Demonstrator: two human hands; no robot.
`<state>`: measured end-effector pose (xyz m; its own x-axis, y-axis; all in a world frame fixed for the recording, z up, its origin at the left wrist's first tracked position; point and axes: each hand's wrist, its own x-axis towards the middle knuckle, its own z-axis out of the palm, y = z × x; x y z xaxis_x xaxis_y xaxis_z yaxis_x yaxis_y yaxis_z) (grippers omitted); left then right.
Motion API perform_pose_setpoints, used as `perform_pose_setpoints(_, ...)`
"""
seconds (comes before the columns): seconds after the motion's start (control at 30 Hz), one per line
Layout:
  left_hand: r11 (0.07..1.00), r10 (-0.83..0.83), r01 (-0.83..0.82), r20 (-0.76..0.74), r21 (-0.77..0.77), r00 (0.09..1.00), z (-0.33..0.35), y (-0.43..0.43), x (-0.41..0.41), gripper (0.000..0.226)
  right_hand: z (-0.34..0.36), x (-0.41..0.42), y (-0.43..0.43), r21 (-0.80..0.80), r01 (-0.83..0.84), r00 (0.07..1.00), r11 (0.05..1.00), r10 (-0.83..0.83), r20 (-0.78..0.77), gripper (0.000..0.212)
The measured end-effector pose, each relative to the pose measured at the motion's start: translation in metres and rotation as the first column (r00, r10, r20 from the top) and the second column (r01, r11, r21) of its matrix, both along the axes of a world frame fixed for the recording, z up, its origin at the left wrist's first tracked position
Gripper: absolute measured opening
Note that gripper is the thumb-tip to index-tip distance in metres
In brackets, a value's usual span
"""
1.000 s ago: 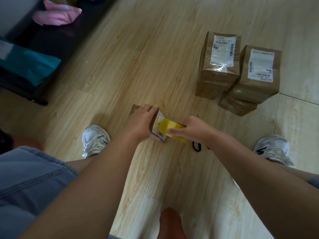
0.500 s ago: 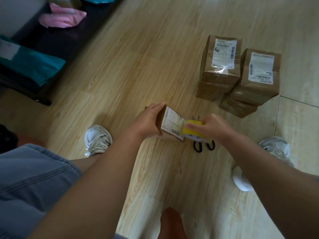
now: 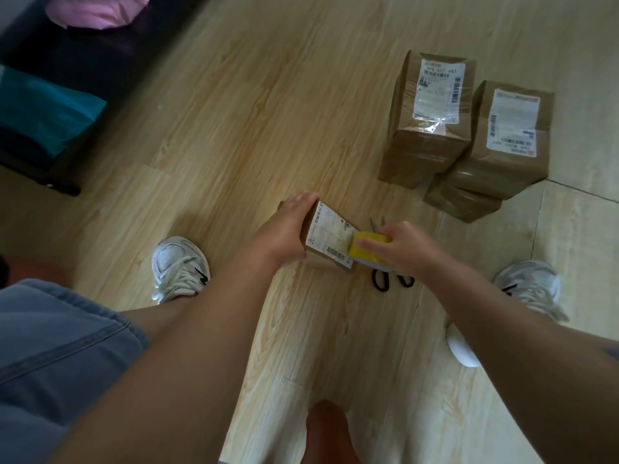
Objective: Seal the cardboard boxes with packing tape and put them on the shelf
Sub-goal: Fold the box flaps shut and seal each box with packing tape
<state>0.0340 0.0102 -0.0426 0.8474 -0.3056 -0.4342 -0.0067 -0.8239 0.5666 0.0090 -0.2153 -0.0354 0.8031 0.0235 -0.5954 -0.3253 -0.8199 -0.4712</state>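
A small cardboard box (image 3: 330, 237) with a white shipping label on top lies on the wooden floor between my feet. My left hand (image 3: 284, 231) grips its left end, fingers curled over the far edge. My right hand (image 3: 400, 246) holds a yellow roll of packing tape (image 3: 365, 251) against the box's right end. Black-handled scissors (image 3: 390, 279) lie on the floor under my right hand, partly hidden.
Three more labelled cardboard boxes (image 3: 432, 115) (image 3: 502, 139) (image 3: 462, 202) stand stacked at the right. A dark low shelf (image 3: 83, 61) at the upper left holds a teal parcel (image 3: 43, 112) and a pink one (image 3: 97, 10). My white trainers (image 3: 179, 266) (image 3: 529, 286) flank the box.
My left hand has tipped the box so its label faces up. My right hand moved the tape roll from on top of the box to its right end, uncovering the scissors.
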Motion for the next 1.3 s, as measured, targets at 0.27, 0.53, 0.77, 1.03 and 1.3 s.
perform_pose_setpoints(0.27, 0.998, -0.033, 0.036, -0.049, 0.055, 0.998, 0.003, -0.018, -0.010, 0.132, -0.005, 0.002, 0.010, -0.060, 0.008, 1.000, 0.998, -0.007, 0.011, 0.042)
perform_pose_setpoints(0.53, 0.917, -0.207, 0.140, 0.144, 0.375, 0.968, 0.005, -0.009, -0.004, 0.097, 0.003, 0.008, 0.014, 0.004, -0.007, 1.000, 1.000, 0.008, -0.007, 0.062)
perform_pose_setpoints(0.77, 0.847, -0.277, 0.136, 0.208, 0.513, 0.938, 0.001, -0.004, -0.002, 0.091, 0.021, 0.009, 0.022, 0.098, -0.069, 0.997, 0.993, 0.067, 0.025, 0.043)
perform_pose_setpoints(1.03, 0.935, -0.083, -0.011, 0.249, 0.354, 0.965, -0.010, 0.010, -0.005, 0.086, 0.022, 0.019, 0.019, -0.118, -0.190, 0.970, 0.975, 0.205, 0.129, 0.053)
perform_pose_setpoints(1.3, 0.951, -0.033, -0.030, 0.199, 0.309, 0.979, -0.020, 0.027, 0.000, 0.086, 0.002, 0.017, 0.007, -0.009, -0.065, 0.992, 0.998, 0.066, 0.106, 0.061)
